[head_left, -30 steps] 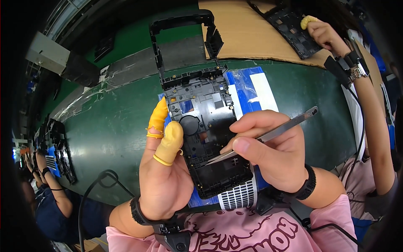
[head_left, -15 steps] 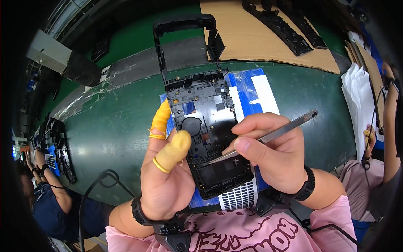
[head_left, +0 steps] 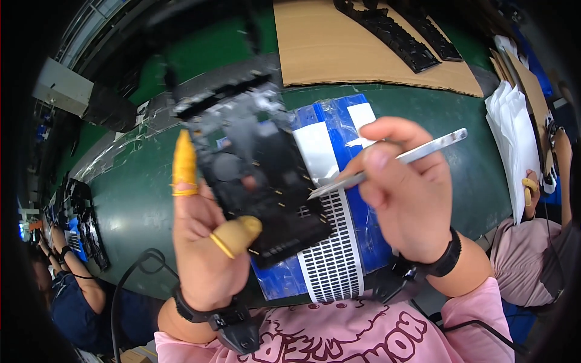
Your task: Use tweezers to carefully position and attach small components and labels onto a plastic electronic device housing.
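Note:
My left hand (head_left: 209, 248), with yellow finger cots on thumb and a finger, grips a black plastic housing frame (head_left: 260, 187) by its left side. The frame is tilted and smeared by motion, its open loop end pointing away. Metal tweezers (head_left: 417, 151) lie between the fingers and thumb of my right hand (head_left: 405, 187). Their tips are close to the frame's right edge; whether they touch it I cannot tell. Beneath lies a blue board (head_left: 363, 212) carrying a white sheet with rows of small black stickers (head_left: 330, 254).
Cardboard (head_left: 333, 54) with black plastic parts (head_left: 399, 42) lies on the far side of the green table (head_left: 133, 199). White sheets (head_left: 511, 139) stand at the right. More black parts (head_left: 85, 224) lie left. Co-workers sit at both sides. A black cable (head_left: 121, 284) loops near my left arm.
My left hand has moved left with the black frame, tilting its far end leftward and uncovering more of the sticker sheet. The tweezers in my right hand have lifted off the frame's inner area.

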A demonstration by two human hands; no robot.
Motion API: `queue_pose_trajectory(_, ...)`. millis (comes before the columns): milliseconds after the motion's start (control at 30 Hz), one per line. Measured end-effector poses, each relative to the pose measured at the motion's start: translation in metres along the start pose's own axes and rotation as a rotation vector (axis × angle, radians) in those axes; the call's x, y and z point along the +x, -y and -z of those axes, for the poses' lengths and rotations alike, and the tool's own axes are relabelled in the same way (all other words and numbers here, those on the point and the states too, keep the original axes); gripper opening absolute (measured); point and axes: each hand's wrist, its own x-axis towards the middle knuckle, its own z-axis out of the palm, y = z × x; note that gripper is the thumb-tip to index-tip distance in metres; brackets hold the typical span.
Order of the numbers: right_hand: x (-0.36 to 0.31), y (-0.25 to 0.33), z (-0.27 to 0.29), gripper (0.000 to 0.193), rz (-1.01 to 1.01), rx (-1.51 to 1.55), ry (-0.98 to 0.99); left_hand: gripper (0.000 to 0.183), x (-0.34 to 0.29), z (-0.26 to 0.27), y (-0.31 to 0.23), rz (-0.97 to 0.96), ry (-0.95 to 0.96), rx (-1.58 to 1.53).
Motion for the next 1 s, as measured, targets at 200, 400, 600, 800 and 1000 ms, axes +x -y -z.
queue_pose_trajectory(200, 0.008, -0.005, 0.017, 0.01, -0.037, -0.269, -0.074, 0.064, 0.015, 0.028, -0.008, -0.312, -0.111, -0.024)
queue_pose_trajectory(400, 0.009, -0.009, 0.018, 0.011, -0.03, -0.381, -0.085, 0.028, 0.02, 0.034, -0.017, -0.185, 0.006, -0.296)
queue_pose_trajectory(600, 0.01, -0.007, 0.014, 0.013, -0.07, -0.382, -0.097, 0.026, 0.021, 0.023, -0.014, -0.078, 0.023, -0.288)
queue_pose_trajectory(800, 0.012, 0.0, 0.02, 0.015, -0.025, -0.167, -0.048, 0.037, 0.015, 0.014, 0.0, 0.061, -0.003, -0.286)
queue_pose_trajectory(1000, -0.005, 0.014, -0.004, 0.021, -0.072, -0.197, 0.026, 0.039, 0.005, -0.002, 0.008, 0.193, -0.006, -0.281)
